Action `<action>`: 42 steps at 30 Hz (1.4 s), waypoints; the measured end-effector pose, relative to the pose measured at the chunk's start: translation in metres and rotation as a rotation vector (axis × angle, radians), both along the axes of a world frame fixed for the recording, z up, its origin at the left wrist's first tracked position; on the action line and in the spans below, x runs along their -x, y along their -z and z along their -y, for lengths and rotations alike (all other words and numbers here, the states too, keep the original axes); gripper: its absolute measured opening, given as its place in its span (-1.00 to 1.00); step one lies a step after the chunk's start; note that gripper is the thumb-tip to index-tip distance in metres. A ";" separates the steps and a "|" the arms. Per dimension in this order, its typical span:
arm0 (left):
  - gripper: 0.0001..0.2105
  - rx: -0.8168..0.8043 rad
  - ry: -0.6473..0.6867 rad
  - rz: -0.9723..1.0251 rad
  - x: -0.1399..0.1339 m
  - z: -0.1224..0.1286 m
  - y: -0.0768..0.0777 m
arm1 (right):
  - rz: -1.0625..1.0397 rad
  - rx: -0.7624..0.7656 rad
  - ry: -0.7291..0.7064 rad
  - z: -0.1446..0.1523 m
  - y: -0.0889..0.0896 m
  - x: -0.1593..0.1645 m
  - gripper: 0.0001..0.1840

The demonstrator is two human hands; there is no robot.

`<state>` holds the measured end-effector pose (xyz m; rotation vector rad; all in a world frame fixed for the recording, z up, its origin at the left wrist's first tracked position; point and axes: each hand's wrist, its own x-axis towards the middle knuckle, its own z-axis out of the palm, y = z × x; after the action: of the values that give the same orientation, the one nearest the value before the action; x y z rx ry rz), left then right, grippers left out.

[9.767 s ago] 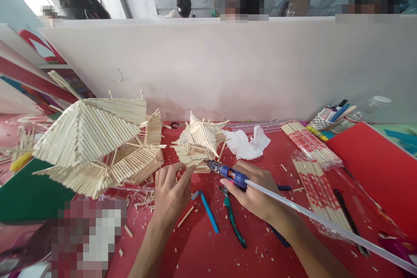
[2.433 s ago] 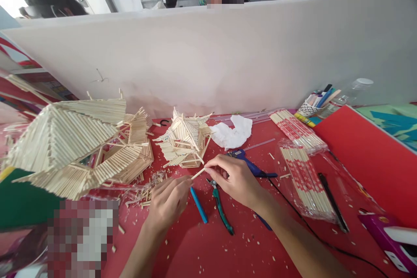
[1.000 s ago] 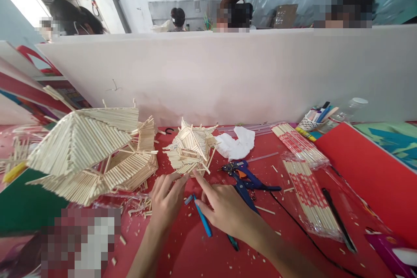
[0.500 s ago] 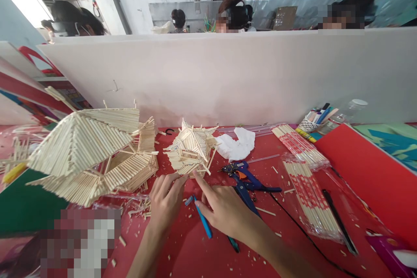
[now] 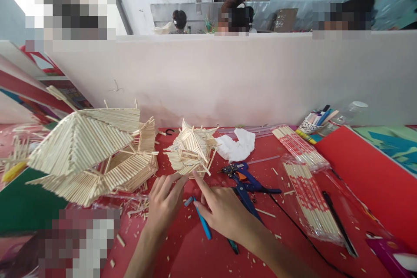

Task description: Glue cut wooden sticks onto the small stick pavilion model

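A small pavilion built from wooden sticks (image 5: 192,147) stands in front of me, its layered roofs tilted in several directions. At its near edge, my left hand (image 5: 167,197) has bent fingers pressed together on the model; their tips are partly hidden. My right hand (image 5: 224,210) reaches its stretched index finger to the same edge, thumb apart, the other fingers curled under. A blue pen-like tool (image 5: 203,223) lies below the right thumb. To the left, a larger stick pavilion (image 5: 84,143) rests near a green board (image 5: 29,208).
Right of my hand lies a blue glue gun (image 5: 244,184) with a black cord. White tissue (image 5: 236,144), bundled sticks in red-printed wrap (image 5: 311,200), a black cutter (image 5: 340,226) and a red board (image 5: 371,173) surround it. A white partition (image 5: 208,78) closes the back; people sit beyond.
Both hands stay at the small pavilion's near edge in almost the same pose. The view has shifted very slightly.
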<state>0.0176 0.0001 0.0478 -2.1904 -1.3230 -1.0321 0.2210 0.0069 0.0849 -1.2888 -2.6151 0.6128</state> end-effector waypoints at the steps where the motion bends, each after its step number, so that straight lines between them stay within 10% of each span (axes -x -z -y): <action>1: -0.72 0.006 0.005 -0.003 0.001 0.000 -0.001 | -0.006 0.004 0.000 0.000 0.000 0.000 -0.18; 42: -0.83 0.027 -0.032 0.041 0.002 0.002 -0.014 | 0.028 -0.056 0.009 -0.002 0.009 0.001 -0.15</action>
<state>0.0157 -0.0015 0.0614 -2.1712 -1.3937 -1.0587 0.2197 0.0094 0.0760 -1.3016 -2.6267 0.5207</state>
